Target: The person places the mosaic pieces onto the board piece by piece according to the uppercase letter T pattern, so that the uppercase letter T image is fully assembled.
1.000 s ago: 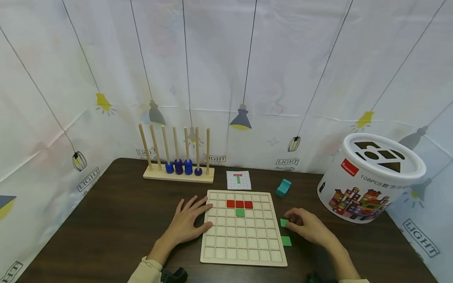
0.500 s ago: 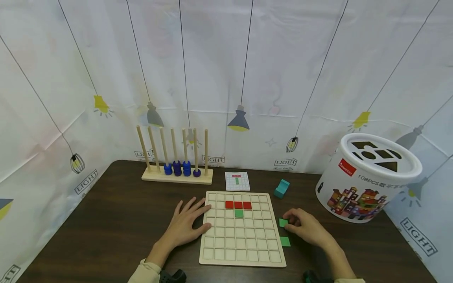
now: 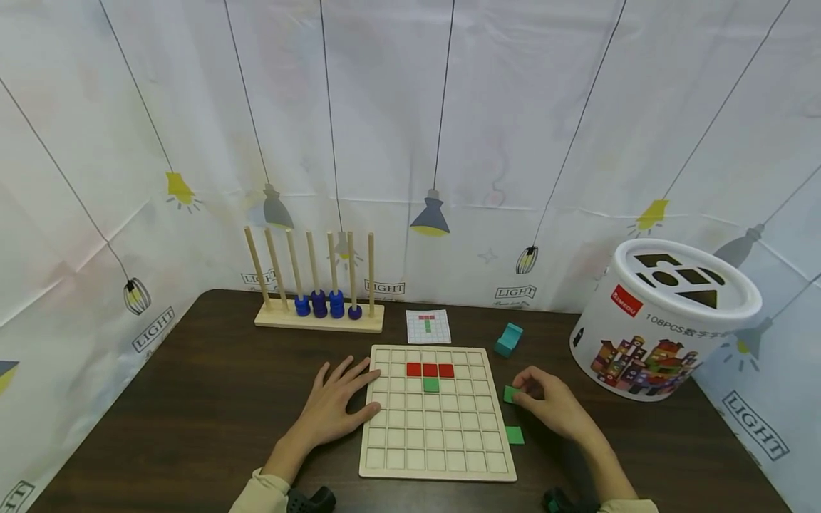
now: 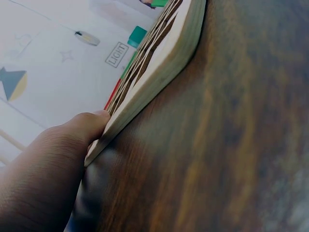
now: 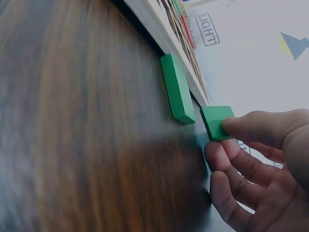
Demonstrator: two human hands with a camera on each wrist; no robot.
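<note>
A wooden grid board lies flat on the table, with three red tiles in a row and one green tile under the middle one. My left hand rests at the board's left edge with fingers spread, thumb and fingertips touching the rim. Beyond the right edge, my right hand pinches a second green tile between thumb and fingers; in the right wrist view it looks tilted and lifted. Another green tile lies on the table beside the board, nearer the front.
Behind the board lies a pattern card showing a red and green T. A teal block sits at its right. The peg abacus with blue and purple beads stands back left, a white lidded bucket at right.
The pinched green tile and my right hand have risen slightly off the table. My left hand stays on the board's edge. The head view has shifted a little.
</note>
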